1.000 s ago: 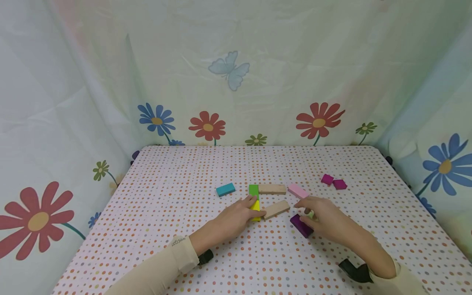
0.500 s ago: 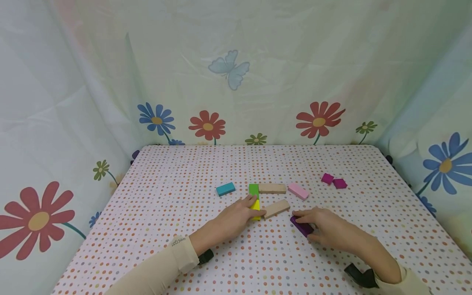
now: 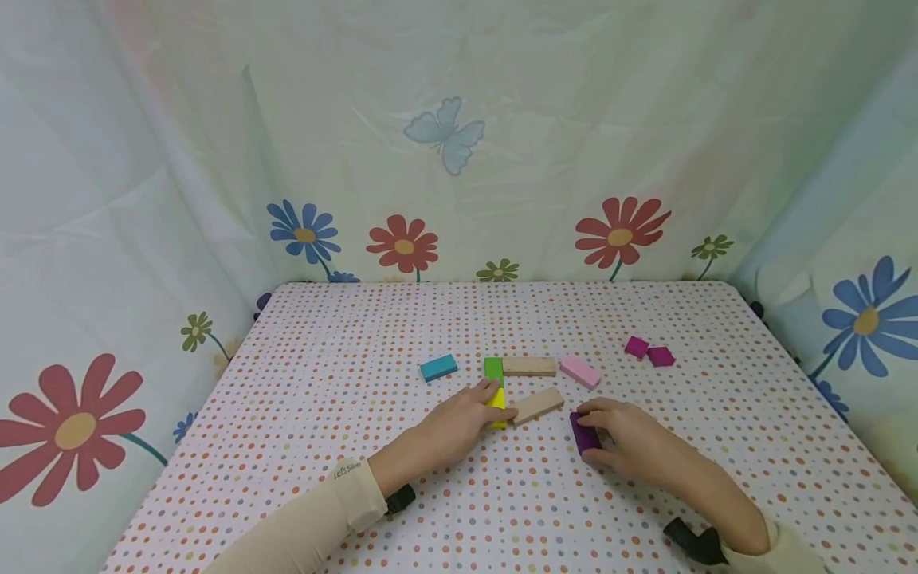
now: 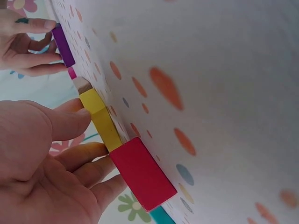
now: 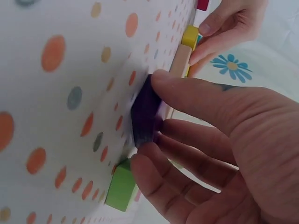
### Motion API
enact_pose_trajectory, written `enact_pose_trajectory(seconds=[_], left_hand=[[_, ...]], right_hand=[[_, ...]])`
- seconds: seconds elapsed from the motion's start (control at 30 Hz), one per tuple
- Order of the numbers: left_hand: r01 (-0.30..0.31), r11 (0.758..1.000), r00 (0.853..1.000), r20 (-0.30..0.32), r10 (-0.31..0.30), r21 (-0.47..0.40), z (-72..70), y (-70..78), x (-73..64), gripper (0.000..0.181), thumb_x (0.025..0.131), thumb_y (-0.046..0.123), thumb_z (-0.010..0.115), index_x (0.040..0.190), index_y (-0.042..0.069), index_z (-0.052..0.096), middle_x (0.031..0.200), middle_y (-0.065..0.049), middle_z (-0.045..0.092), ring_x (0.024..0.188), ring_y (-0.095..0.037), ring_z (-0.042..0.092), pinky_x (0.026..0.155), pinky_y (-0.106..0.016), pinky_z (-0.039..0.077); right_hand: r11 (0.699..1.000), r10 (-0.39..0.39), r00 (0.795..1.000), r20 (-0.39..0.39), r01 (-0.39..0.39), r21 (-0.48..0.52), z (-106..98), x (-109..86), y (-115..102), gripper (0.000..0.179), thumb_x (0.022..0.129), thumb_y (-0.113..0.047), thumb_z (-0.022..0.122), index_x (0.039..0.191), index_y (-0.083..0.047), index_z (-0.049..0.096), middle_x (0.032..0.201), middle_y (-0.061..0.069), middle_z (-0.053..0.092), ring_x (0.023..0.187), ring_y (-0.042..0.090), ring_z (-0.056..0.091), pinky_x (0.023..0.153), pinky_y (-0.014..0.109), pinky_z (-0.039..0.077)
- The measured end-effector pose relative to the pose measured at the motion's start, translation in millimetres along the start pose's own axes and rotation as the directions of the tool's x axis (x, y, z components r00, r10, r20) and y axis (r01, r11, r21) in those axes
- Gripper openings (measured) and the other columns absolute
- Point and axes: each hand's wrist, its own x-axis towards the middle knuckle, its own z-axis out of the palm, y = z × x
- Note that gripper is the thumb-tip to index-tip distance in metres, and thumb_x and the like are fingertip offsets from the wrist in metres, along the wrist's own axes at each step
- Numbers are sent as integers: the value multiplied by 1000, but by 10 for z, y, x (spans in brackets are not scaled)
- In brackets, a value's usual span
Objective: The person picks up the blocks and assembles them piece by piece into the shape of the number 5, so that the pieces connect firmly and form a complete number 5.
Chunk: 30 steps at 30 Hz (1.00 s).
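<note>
In the head view my left hand [image 3: 459, 426] holds a yellow block [image 3: 498, 399], thumb at its near end and fingers along its side. A green block [image 3: 493, 367] lines up beyond it. The left wrist view shows a red block [image 4: 143, 174] against the fingers, hidden under that hand from the head. My right hand [image 3: 634, 438] pinches a purple block [image 3: 584, 434] between thumb and fingers, low over the cloth. Between the hands, a plain wooden block [image 3: 538, 407] slants away from the yellow one. Another wooden block [image 3: 529, 367] extends right from the green one.
A teal block [image 3: 439, 367] lies left of the group. To the right are a pink block [image 3: 581, 371] and two small magenta pieces [image 3: 661, 356]. Beside the right fingers is a light green block [image 5: 121, 187], hidden from the head view. A dotted cloth [image 3: 344, 335] covers the table.
My right hand has come down onto the purple block, gripped it and turned it to point more straight away from me. My left hand stays on the yellow block.
</note>
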Motion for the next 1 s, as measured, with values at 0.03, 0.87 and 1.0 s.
enact_pose_trajectory(seconds=[0.03, 0.87, 1.0], left_hand=[[0, 1000, 1000, -2, 0, -2, -3, 0, -1, 47, 100, 6, 50, 140, 31, 55, 159, -15, 31, 148, -32, 30, 113, -47, 39], [-10, 1000, 1000, 8, 10, 12, 6, -13, 0, 49, 100, 5, 49, 141, 32, 52, 160, -13, 30, 150, -31, 28, 115, -47, 38], [-8, 1000, 1000, 5, 8, 14, 11, -14, 1, 49, 100, 4, 48, 141, 32, 53, 160, -14, 30, 150, -31, 28, 115, -46, 38]], right_hand=[[1000, 0, 1000, -10, 0, 4, -4, -2, 3, 51, 77, -28, 82, 119, -1, 68, 131, 14, 61, 121, 36, 59, 96, 50, 52], [1000, 4, 967, -256, -8, -14, 84, -170, 152, 57, 73, -38, 83, 121, -10, 69, 126, 12, 68, 122, 43, 56, 103, 63, 41], [997, 2, 974, -228, -19, -72, 148, -153, 118, 53, 74, -42, 82, 116, -11, 73, 128, 9, 67, 123, 40, 57, 104, 62, 42]])
